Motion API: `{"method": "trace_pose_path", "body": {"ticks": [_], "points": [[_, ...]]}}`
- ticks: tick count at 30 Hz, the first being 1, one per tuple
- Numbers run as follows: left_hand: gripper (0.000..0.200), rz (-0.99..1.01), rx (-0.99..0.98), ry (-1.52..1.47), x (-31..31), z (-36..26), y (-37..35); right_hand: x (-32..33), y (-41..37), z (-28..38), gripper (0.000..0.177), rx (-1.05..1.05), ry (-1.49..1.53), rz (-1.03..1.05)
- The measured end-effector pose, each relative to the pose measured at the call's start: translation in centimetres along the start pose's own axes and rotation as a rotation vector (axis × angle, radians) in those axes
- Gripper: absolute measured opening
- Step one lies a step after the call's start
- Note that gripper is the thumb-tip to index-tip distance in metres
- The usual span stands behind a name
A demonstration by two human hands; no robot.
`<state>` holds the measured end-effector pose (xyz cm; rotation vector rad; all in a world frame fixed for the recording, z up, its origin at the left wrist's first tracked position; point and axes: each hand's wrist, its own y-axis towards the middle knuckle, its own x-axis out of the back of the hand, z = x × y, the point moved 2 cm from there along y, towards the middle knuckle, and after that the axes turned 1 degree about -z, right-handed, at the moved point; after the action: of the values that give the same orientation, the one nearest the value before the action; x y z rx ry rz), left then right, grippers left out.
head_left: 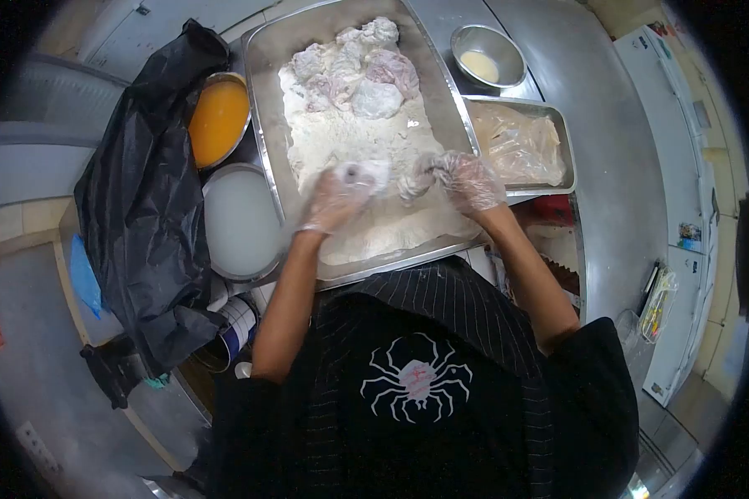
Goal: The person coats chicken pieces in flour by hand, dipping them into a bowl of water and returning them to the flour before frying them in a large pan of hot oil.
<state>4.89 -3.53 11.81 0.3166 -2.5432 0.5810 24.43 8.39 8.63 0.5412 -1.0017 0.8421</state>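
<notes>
A large steel tray (266, 100) holds a bed of white flour (349, 137) and several floured meat pieces (366, 71) piled at its far end. My left hand (337, 200), in a clear plastic glove, is closed around a floured piece (362, 173) over the near part of the tray. My right hand (466, 179), also gloved, grips another floured piece (414, 181) just beside it. Both hands sit close together above the flour.
A bowl of orange liquid (219, 121) and a round container of white liquid (240, 220) stand left of the tray. A smaller tray with a plastic bag (520, 145) and a small steel bowl (487, 54) lie to the right. A black bag (146, 200) hangs at left.
</notes>
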Motion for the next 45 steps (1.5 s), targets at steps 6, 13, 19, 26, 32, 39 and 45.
{"method": "trace_pose_path", "body": {"ticks": [6,13,19,26,32,39,45], "points": [[0.033,0.179,-0.193,0.014,-2.2,1.5,0.0,-1.5,-0.3,3.2,0.027,-0.102,-0.302,0.196],[0.054,0.33,0.152,0.774,-0.1,7.7,0.9,-3.5,-0.4,1.8,0.035,-0.12,-0.266,0.252],[0.056,0.355,0.008,0.696,-0.6,9.2,1.3,-1.7,-0.4,3.3,0.03,-0.083,-0.234,0.603],[0.05,0.147,-0.12,0.323,-0.2,6.9,1.3,-3.9,2.0,-0.8,0.05,0.314,-0.514,0.519],[0.079,0.269,0.156,-0.258,0.3,4.7,0.2,-2.4,4.2,-0.3,0.042,0.108,-0.387,0.951],[0.088,0.12,0.079,0.372,-2.1,8.5,-0.1,1.2,3.4,0.7,0.036,0.034,-0.381,0.763],[0.067,-0.171,0.097,0.1,1.2,5.6,-0.7,2.9,1.1,-2.7,0.044,0.077,0.152,0.375]]}}
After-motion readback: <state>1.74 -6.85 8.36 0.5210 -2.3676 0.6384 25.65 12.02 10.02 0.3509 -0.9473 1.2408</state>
